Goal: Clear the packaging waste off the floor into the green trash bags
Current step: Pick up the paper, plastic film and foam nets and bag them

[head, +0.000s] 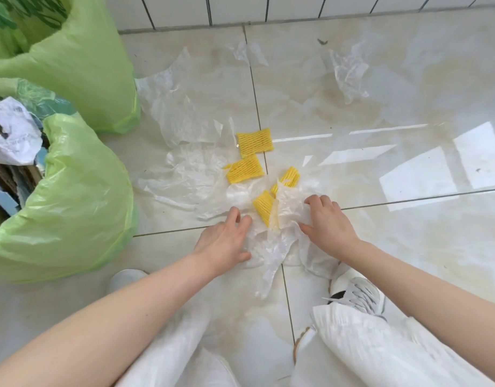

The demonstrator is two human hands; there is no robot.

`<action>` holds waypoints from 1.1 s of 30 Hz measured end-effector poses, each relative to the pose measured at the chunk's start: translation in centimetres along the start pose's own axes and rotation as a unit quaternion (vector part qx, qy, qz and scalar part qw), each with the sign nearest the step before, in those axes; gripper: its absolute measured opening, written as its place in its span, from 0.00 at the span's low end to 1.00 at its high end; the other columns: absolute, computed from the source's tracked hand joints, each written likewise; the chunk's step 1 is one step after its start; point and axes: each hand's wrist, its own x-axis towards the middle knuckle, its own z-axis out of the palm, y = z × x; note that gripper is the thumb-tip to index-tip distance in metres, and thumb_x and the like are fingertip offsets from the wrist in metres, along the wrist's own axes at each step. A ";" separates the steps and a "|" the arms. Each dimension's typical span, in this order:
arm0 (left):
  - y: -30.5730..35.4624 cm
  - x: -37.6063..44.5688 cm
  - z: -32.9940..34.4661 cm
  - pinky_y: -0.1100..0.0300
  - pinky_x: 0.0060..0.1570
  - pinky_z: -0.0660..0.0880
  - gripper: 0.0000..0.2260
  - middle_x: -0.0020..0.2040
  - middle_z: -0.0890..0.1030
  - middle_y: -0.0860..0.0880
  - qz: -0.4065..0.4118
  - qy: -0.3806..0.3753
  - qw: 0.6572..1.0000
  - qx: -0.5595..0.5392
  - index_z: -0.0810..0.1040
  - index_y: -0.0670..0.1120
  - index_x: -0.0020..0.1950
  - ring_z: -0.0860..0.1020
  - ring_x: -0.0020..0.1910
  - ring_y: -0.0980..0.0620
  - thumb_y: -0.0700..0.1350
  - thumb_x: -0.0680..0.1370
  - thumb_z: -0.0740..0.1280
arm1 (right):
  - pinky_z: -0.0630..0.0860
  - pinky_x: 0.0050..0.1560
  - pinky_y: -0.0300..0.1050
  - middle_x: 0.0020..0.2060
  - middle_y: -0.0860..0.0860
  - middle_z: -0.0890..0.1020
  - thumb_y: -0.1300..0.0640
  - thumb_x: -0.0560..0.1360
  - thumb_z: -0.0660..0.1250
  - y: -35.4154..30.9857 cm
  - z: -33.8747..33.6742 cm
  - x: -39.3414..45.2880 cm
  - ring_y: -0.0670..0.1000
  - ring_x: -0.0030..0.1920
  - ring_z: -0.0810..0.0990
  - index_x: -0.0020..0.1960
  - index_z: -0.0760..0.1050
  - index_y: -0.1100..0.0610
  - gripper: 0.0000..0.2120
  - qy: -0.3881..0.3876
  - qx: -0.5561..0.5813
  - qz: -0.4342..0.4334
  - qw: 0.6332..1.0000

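Thin white plastic sheets [184, 107] lie crumpled over the tiled floor, with several yellow foam net sleeves [254, 143] among them. My left hand [224, 238] presses on the near bunch of plastic [268, 247], fingers spread. My right hand [327, 219] curls its fingers into the same bunch from the right, beside a yellow sleeve [264, 208] half wrapped in it. Two green trash bags stand at the left: the near one [73, 205] holds paper and cardboard, the far one [81, 65] is behind it.
Another loose plastic piece [349, 74] lies far right near the white tiled wall [268, 9]. My white shoes [358, 291] and white trousers are at the bottom of the view. Glare patches shine on the floor at the right.
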 end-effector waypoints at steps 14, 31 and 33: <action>-1.7 -1.1 -1.9 0.54 0.34 0.63 0.08 0.29 0.64 0.50 -0.064 0.184 0.958 -0.211 0.66 0.45 0.32 0.66 0.34 0.44 0.44 0.70 0.60 | 0.64 0.31 0.40 0.29 0.49 0.69 0.57 0.73 0.65 2.4 -6.2 -0.5 0.49 0.31 0.68 0.37 0.65 0.58 0.11 0.109 0.212 0.045 0.970; 2.4 4.5 -7.1 0.52 0.46 0.70 0.09 0.47 0.75 0.46 0.036 0.178 0.955 -0.236 0.70 0.46 0.40 0.75 0.47 0.42 0.32 0.70 0.61 | 0.70 0.37 0.50 0.58 0.58 0.71 0.73 0.64 0.61 2.9 -4.4 0.8 0.62 0.50 0.72 0.64 0.69 0.56 0.30 0.153 -0.094 -0.009 0.984; 3.0 5.0 -6.0 0.45 0.45 0.72 0.11 0.51 0.73 0.46 0.063 0.135 0.971 -0.187 0.70 0.46 0.50 0.75 0.48 0.39 0.33 0.71 0.60 | 0.73 0.51 0.55 0.66 0.56 0.66 0.68 0.68 0.60 1.9 -2.8 0.4 0.63 0.61 0.68 0.71 0.61 0.52 0.33 0.088 -0.093 -0.015 0.992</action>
